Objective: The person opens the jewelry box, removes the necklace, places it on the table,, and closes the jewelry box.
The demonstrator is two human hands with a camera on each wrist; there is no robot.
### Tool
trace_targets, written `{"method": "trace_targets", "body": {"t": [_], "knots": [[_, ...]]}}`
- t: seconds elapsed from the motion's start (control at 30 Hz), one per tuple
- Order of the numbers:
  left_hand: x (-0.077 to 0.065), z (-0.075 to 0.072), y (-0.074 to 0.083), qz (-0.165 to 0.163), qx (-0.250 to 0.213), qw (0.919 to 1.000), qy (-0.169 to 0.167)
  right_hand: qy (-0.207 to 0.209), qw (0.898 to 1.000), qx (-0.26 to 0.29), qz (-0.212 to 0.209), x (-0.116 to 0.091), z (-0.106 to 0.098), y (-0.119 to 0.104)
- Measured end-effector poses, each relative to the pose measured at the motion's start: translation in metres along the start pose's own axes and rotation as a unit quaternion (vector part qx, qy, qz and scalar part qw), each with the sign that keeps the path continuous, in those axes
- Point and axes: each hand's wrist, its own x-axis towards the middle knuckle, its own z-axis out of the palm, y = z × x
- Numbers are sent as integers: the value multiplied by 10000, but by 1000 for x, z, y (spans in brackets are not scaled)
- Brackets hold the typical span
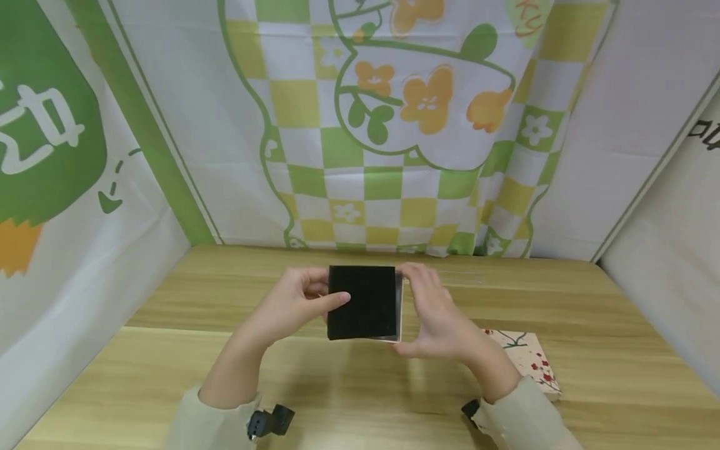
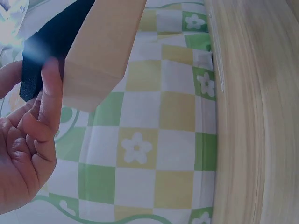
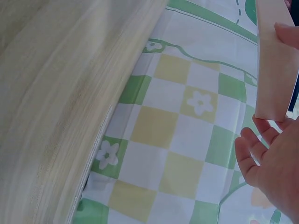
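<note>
A thin black square pad (image 1: 364, 312), dark and felt-like in the left wrist view, is pinched at its left side by my left hand (image 1: 289, 306), thumb on the face toward me. Right behind the pad is a shallow cream-coloured box (image 2: 100, 42), whose pale rim shows past the pad's right and bottom edges in the head view. My right hand (image 1: 435, 315) grips this box by its right end, fingers on the top edge and thumb at the bottom. Both things are held up over the table. The inside of the box is mostly hidden by the pad.
A cream box lid (image 1: 534, 362) with red blossoms and dark branches lies on the wooden table (image 1: 169, 362), partly behind my right forearm. A checked, flowered cloth (image 1: 382, 181) hangs along the table's back edge, with printed cloth walls at both sides.
</note>
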Motion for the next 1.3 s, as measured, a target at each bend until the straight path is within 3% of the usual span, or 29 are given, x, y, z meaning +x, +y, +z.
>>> {"method": "trace_targets", "body": {"t": [0.2, 0.53, 0.8, 0.97, 1.17, 1.3], "knots": [[-4, 4, 1, 22, -284, 9994, -171, -12, 10000, 70, -32, -1, -3, -1], [-7, 11, 10, -42, -201, 9997, -135, -31, 9995, 69, -303, -1, -8, -5], [-9, 16, 16, -388, 375, 9981, 280, -173, 9991, 94, -364, 0, -7, -8], [-12, 21, 23, -577, 887, 9927, 583, -205, 9990, 0, -404, 0, -6, -9], [-13, 25, 28, -500, 1647, 9807, 926, -26, 9985, -18, -542, 0, -3, -11], [-13, 28, 28, -414, 1877, 9752, 1094, 75, 9982, -17, -595, 1, -2, -12]]}}
